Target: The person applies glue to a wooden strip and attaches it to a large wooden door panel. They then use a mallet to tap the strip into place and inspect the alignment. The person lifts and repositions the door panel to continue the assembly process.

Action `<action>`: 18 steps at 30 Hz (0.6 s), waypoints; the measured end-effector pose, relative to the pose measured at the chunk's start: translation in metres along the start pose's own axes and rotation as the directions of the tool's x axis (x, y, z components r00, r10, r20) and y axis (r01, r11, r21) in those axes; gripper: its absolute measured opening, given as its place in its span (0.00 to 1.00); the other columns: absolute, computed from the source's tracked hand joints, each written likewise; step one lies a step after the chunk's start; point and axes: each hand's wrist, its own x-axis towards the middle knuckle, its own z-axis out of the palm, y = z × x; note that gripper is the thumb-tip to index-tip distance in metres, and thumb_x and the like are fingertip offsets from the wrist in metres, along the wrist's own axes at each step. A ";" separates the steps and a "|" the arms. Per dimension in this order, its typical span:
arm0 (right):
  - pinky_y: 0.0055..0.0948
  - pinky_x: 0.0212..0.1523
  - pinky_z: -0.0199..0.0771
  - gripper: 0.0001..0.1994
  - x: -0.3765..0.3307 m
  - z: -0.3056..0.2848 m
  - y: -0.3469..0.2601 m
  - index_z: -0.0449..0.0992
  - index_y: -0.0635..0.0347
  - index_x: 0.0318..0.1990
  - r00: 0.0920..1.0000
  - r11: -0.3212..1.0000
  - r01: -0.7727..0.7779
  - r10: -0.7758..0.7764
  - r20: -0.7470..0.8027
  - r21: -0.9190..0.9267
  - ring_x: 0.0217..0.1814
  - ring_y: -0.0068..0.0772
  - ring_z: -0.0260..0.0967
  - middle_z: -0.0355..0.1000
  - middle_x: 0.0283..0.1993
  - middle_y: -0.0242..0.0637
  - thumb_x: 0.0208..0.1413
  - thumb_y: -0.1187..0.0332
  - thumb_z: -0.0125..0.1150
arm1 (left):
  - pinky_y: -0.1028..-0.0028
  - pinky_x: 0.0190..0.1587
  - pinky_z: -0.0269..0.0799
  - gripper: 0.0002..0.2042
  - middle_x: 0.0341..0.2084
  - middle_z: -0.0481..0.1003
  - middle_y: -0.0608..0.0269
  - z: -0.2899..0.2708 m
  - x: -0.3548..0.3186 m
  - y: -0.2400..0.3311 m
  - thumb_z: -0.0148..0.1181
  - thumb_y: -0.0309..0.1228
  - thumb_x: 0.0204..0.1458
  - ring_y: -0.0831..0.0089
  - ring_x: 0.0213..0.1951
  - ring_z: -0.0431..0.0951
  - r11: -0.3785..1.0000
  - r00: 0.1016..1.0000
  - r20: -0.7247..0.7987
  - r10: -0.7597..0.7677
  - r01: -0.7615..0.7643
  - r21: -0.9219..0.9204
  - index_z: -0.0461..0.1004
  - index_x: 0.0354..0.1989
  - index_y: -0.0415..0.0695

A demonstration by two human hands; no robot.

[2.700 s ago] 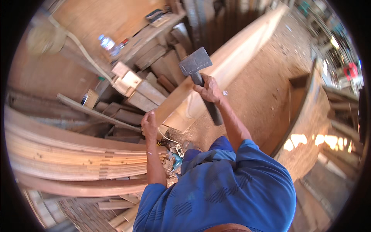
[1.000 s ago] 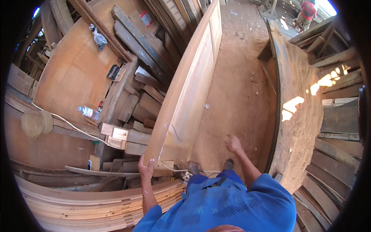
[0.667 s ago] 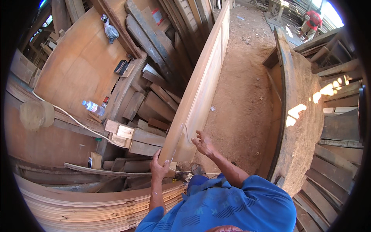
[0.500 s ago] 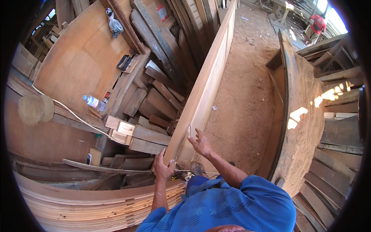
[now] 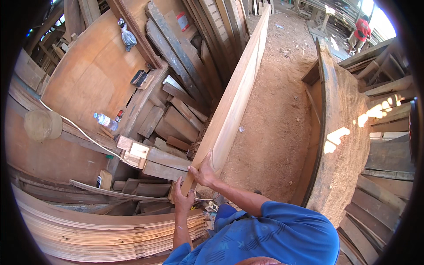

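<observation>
A long pale wooden plank point(image 5: 238, 88) stands on edge and runs from my hands away across the sawdust floor. My left hand point(image 5: 182, 198) grips its near end from the left side. My right hand point(image 5: 203, 170) is wrapped over the top edge of the same end, fingers on the plank's face. Both forearms come up from my blue shirt point(image 5: 269, 234) at the lower edge.
Stacked curved planks point(image 5: 106, 229) lie at lower left. Short timber offcuts point(image 5: 154, 141) and leaning boards point(image 5: 176, 48) pile up left of the plank. A plastic bottle point(image 5: 105, 120) rests on a beam. A large curved timber piece point(image 5: 340, 123) stands at right. A person in red point(image 5: 362, 31) is far off.
2.7 s ago my right hand held a hatchet raised; it is gone from view. Since one second ago my right hand came off the floor side and onto the plank's end beside my left.
</observation>
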 end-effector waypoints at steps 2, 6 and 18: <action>0.40 0.67 0.53 0.55 -0.010 -0.005 -0.005 0.20 0.77 0.65 0.998 0.996 0.060 -0.061 0.014 0.067 0.70 0.63 0.48 0.36 0.70 0.69 0.53 0.50 0.58 | 0.59 0.48 0.70 0.32 0.41 0.74 0.43 0.000 -0.007 -0.001 0.63 0.26 0.40 0.50 0.45 0.75 0.999 1.000 -0.010 -0.022 0.023 0.034 0.63 0.58 0.36; 0.36 0.69 0.48 0.55 0.001 -0.008 0.031 0.20 0.78 0.64 0.974 0.972 0.227 -0.227 -0.018 0.058 0.71 0.53 0.45 0.39 0.68 0.68 0.55 0.52 0.62 | 0.60 0.51 0.70 0.29 0.48 0.73 0.40 0.006 -0.006 0.025 0.67 0.33 0.45 0.48 0.51 0.74 0.989 0.992 -0.022 -0.124 0.125 0.078 0.67 0.56 0.36; 0.44 0.40 0.71 0.19 -0.066 -0.102 -0.012 0.65 0.77 0.46 0.978 0.985 0.154 -0.142 0.152 -0.073 0.41 0.58 0.74 0.73 0.37 0.61 0.60 0.65 0.55 | 0.63 0.47 0.70 0.35 0.40 0.76 0.54 0.034 -0.048 0.045 0.69 0.27 0.35 0.56 0.42 0.75 0.997 0.995 -0.095 -0.008 0.001 -0.071 0.66 0.58 0.43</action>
